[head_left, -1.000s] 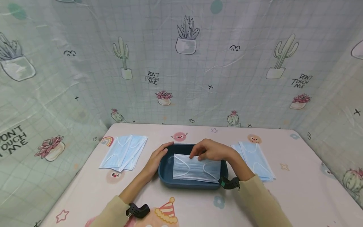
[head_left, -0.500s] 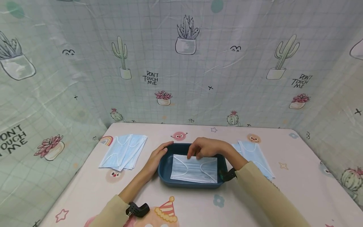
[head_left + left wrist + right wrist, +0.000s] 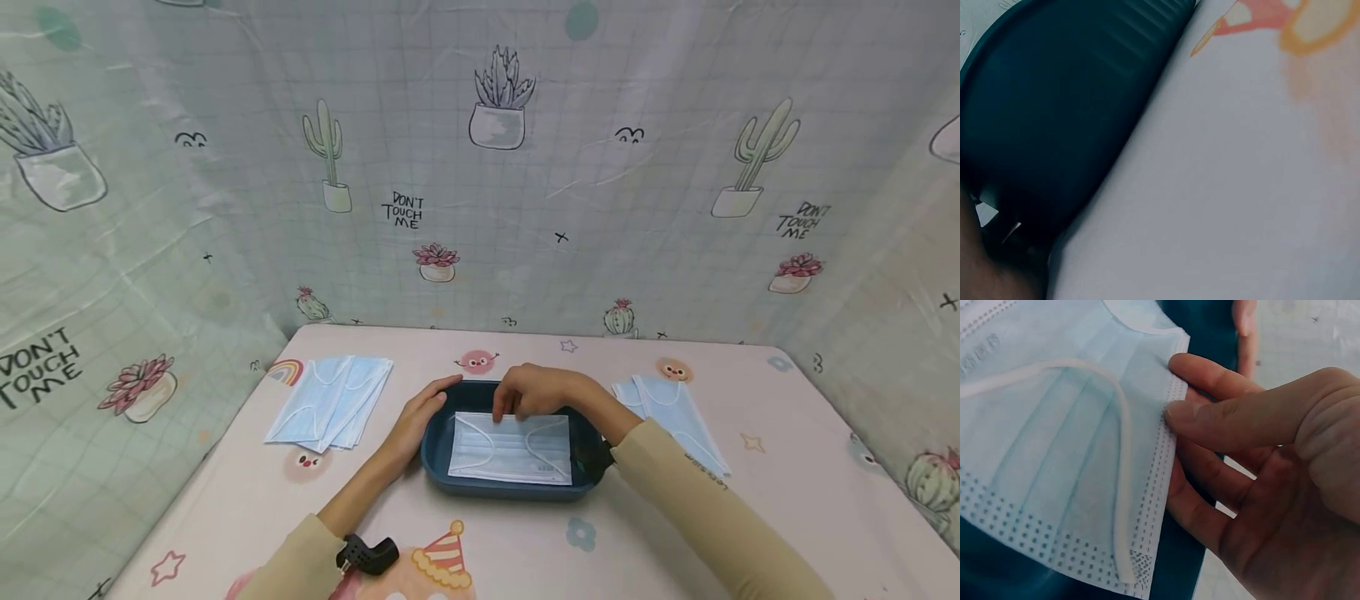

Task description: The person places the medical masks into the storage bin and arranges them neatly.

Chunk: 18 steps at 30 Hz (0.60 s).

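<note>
A dark blue rectangular tray [image 3: 510, 492] stands on the table in the head view. My left hand [image 3: 417, 417] holds its left end, fingers along the outside and thumb at the rim. A pale blue pleated face mask [image 3: 510, 454] with white ear loops is inside the tray's outline, ear loops upward. Its far long edge is pinched by my right hand [image 3: 534, 392]. In the right wrist view the thumb lies on the mask's [image 3: 1066, 444] near face, the other fingers at and behind the edge. The left wrist view shows mostly the tray's outer wall [image 3: 1054, 119].
Several overlapping face masks [image 3: 330, 402] lie at the table's left. Another small pile of masks [image 3: 671, 408] lies at the right, partly covered by my right sleeve [image 3: 705, 500]. A patterned curtain [image 3: 480, 192] encloses the back and sides of the table [image 3: 630, 558].
My right hand has shifted the mask slightly left within the tray, its right side now away from the tray's right end. The left hand keeps its place on the tray.
</note>
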Tool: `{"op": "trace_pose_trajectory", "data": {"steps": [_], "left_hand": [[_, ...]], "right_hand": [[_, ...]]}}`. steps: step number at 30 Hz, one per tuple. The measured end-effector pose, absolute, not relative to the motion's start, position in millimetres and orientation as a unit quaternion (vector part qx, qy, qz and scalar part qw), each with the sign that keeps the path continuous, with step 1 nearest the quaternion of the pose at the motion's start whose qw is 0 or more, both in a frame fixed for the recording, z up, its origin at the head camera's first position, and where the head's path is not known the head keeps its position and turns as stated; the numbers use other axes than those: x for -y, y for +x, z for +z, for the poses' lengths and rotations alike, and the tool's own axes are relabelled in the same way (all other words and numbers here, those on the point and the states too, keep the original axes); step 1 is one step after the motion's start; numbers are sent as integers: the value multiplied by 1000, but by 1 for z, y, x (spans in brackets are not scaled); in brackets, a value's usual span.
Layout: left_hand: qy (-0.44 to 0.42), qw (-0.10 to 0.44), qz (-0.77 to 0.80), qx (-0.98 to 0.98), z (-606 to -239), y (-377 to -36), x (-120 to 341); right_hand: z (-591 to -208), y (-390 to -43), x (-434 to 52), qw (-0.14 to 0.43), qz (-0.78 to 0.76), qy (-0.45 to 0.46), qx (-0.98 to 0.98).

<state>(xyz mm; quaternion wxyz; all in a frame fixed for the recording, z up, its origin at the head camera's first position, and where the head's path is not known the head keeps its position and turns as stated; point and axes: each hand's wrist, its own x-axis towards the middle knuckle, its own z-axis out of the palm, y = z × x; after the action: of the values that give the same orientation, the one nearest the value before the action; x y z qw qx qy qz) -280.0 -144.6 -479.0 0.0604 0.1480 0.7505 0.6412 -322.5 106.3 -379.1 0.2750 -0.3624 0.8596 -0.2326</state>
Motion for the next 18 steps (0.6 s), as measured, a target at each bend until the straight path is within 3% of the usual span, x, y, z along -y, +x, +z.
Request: {"op": "trace_pose_trajectory", "data": {"steps": [12,18], "left_hand": [[161,58,644,-745,-480,-280,146],[163,60,643,-746,-481,-281,147]], "right_hand": [[-386,-320,-102,277,-189,-342,-878],[-390,-321,-104,305,-205,-341,-865]]}}
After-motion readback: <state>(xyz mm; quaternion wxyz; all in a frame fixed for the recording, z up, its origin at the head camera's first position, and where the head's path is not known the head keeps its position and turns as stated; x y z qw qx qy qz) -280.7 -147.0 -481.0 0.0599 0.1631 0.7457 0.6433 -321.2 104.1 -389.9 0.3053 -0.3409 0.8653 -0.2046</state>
